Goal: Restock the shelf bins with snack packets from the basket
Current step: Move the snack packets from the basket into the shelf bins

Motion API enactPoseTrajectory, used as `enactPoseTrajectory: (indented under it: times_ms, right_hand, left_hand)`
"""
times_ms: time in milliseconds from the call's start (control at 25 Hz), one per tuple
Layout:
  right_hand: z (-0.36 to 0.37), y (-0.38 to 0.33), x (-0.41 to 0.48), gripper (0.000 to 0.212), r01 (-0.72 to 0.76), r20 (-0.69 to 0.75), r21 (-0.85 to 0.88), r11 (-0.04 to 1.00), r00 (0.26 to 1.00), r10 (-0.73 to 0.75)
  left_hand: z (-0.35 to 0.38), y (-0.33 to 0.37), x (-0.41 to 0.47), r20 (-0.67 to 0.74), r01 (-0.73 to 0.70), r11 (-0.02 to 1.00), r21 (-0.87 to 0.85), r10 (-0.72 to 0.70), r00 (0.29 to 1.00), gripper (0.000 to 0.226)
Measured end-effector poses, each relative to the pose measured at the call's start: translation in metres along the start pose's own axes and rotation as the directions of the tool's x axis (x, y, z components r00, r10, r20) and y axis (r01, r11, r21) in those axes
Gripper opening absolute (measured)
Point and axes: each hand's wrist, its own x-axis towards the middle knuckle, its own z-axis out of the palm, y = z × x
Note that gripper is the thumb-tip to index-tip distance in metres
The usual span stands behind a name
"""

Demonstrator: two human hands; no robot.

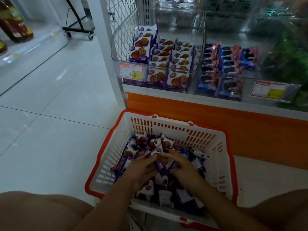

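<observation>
A white basket with a red rim [168,125] sits on the floor before the shelf, holding several purple-and-white snack packets [155,145]. Both hands are down inside it among the packets. My left hand [141,169] has its fingers curled round packets at the middle of the pile. My right hand [181,165] grips packets just beside it, fingertips nearly meeting the left. Above, a clear shelf bin [168,64] holds rows of the same waffle packets. The neighbouring bin [228,67] holds blue and pink cookie packets.
An orange shelf base [216,117] runs behind the basket. A price tag reading 9.90 [130,70] hangs on the left bin, and a second tag [270,91] on the right. Wire mesh [123,22] closes the shelf end. A wheeled stand [78,30] stands far left. My knees frame the bottom.
</observation>
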Motion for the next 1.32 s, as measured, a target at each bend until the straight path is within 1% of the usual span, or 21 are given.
enactPoseTrajectory:
  times_ms: [40,80,120,160,240,320,400,560,640,720,760,800,840,880,960,1000,1040,1080,1160,1240,1320]
  right_hand:
    - [-0.002,-0.004,0.0,0.061,-0.068,-0.038,0.189,0.98,0.996,0.077]
    - [-0.004,-0.008,0.0,0.051,-0.128,-0.046,0.377,0.917,0.987,0.157]
    - [-0.005,-0.011,0.0,0.039,-0.159,-0.049,0.489,0.858,0.977,0.208]
    - [-0.005,-0.01,0.0,0.031,-0.158,-0.07,0.499,0.852,0.972,0.222]
    - [-0.004,-0.005,-0.001,0.022,-0.138,-0.101,0.428,0.893,0.975,0.199]
    - [-0.004,-0.005,-0.003,0.015,-0.116,-0.137,0.446,0.887,0.971,0.196]
    - [-0.005,-0.006,-0.004,0.018,-0.1,-0.143,0.499,0.861,0.97,0.196]
    - [-0.005,-0.016,-0.005,0.037,-0.076,-0.121,0.527,0.846,0.979,0.163]
    - [-0.006,-0.04,-0.002,0.046,0.015,-0.168,0.462,0.887,0.983,0.071]
    - [-0.011,-0.082,0.001,0.031,0.139,-0.28,0.264,0.955,0.958,-0.063]
    - [-0.014,-0.107,0.001,0.024,0.207,-0.329,0.139,0.969,0.932,-0.152]
    - [-0.019,-0.137,0.002,0.023,0.284,-0.352,0.009,0.959,0.898,-0.262]
    - [-0.024,-0.165,0.003,0.026,0.351,-0.35,-0.101,0.931,0.863,-0.363]
    - [-0.029,-0.192,0.004,0.029,0.418,-0.341,-0.179,0.891,0.823,-0.455]
    - [-0.04,-0.239,0.022,0.032,0.496,-0.351,-0.274,0.824,0.746,-0.565]
    - [-0.047,-0.256,0.039,0.03,0.505,-0.375,-0.303,0.809,0.717,-0.588]
    - [-0.053,-0.27,0.061,0.025,0.491,-0.396,-0.329,0.806,0.703,-0.59]
    - [-0.059,-0.281,0.083,0.023,0.449,-0.402,-0.383,0.807,0.706,-0.584]
    - [-0.065,-0.291,0.127,0.026,0.312,-0.354,-0.508,0.803,0.774,-0.525]
    - [-0.063,-0.295,0.159,0.033,0.251,-0.284,-0.526,0.813,0.849,-0.446]
    - [-0.055,-0.294,0.175,0.037,0.215,-0.218,-0.532,0.819,0.9,-0.377]
  left_hand:
    - [0.0,0.001,0.0,0.008,-0.015,0.999,-0.041,0.015,1.0,0.044]
    - [0.0,0.002,-0.002,0.017,-0.035,0.997,-0.062,0.036,0.999,0.046]
    - [0.003,0.003,-0.004,0.03,-0.055,0.996,-0.067,0.057,0.998,0.044]
    - [0.005,0.003,-0.007,0.046,-0.073,0.996,-0.06,0.076,0.996,0.039]
    - [0.012,0.005,-0.013,0.074,-0.099,0.993,-0.061,0.103,0.992,0.029]
    - [0.016,0.005,-0.017,0.081,-0.111,0.991,-0.07,0.116,0.99,0.025]
    - [0.016,0.005,-0.019,0.072,-0.123,0.991,-0.051,0.127,0.989,0.027]
    - [0.021,0.016,-0.026,0.032,-0.219,0.974,0.054,0.218,0.975,0.028]
    - [0.029,0.041,-0.037,0.029,-0.312,0.945,0.103,0.31,0.95,0.025]
    - [0.038,0.08,-0.054,0.043,-0.419,0.886,0.2,0.42,0.907,0.024]
    - [0.041,0.102,-0.065,0.065,-0.477,0.84,0.257,0.477,0.876,0.024]
    - [0.042,0.127,-0.076,0.097,-0.54,0.776,0.325,0.54,0.836,0.025]
    - [0.041,0.15,-0.086,0.123,-0.594,0.686,0.42,0.606,0.786,0.025]
    - [0.038,0.172,-0.094,0.138,-0.624,0.565,0.54,0.672,0.728,0.026]
    - [0.025,0.205,-0.101,0.145,-0.582,0.289,0.76,0.797,0.586,0.032]
    - [0.017,0.217,-0.101,0.162,-0.543,0.181,0.82,0.837,0.524,0.036]
    - [0.012,0.225,-0.098,0.186,-0.506,0.104,0.856,0.852,0.489,0.039]
    - [0.009,0.23,-0.094,0.207,-0.479,0.055,0.876,0.854,0.477,0.04]
    - [0.009,0.236,-0.086,0.219,-0.473,0.048,0.88,0.842,0.493,0.04]
    - [0.009,0.238,-0.078,0.221,-0.483,0.065,0.873,0.83,0.512,0.041]
    - [0.007,0.239,-0.071,0.226,-0.479,0.055,0.876,0.831,0.508,0.044]
